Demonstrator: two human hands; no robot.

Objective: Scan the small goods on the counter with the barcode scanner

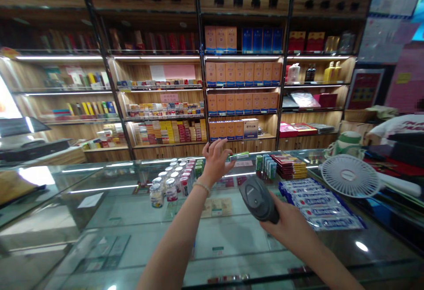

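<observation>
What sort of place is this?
Most likely a shop: wooden shelves hold rows of orange boxes, blue-and-white packets lie on a glass display counter, and the right hand holds a barcode scanner.

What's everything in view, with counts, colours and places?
Glass counter: one, clear, foreground.
Barcode scanner: one, dark grey, in the right hand.
Slim packet: one, green, by the left hand.
Lidded jars: a cluster, mostly white tops, left of that hand.
Small upright packs: several, green and blue, right of it.
Flat packets: one stack, red and gold, beside those packs.
Long packets: several, blue and white, beyond the right hand.
Handheld fan: one, white, counter's right.
Jug: one, green and white, behind the fan.
Wall shelves: four bays, brown, background.
Tall boxes: many, orange or blue, third bay.
Small boxes: many, mixed colours, left bays.
Person: one, white shirt, right edge.
Left hand: one, bare, over the counter.
Right hand: one, around the scanner.
</observation>
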